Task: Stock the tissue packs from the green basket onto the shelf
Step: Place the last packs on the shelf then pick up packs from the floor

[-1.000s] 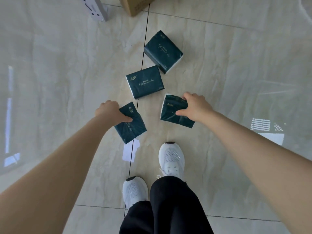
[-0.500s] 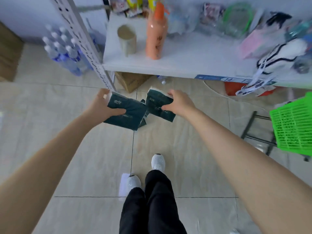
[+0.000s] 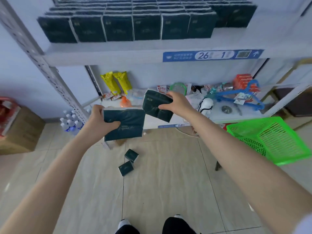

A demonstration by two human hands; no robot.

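Lifted from floor level, left hand grips one pack and right hand grips another pack, below the stocked shelf; two floor packs remain.

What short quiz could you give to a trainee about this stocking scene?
1. True or false: the left hand and the right hand each grip one dark green tissue pack, the left pack and the right pack.
2. How many tissue packs lie on the floor tiles?
3. Where do the stocked tissue packs stand in rows? A. on the upper shelf; B. on the floor tiles; C. on a trolley.

Key: 1. True. 2. Two: the farther floor pack and the nearer floor pack. 3. A.
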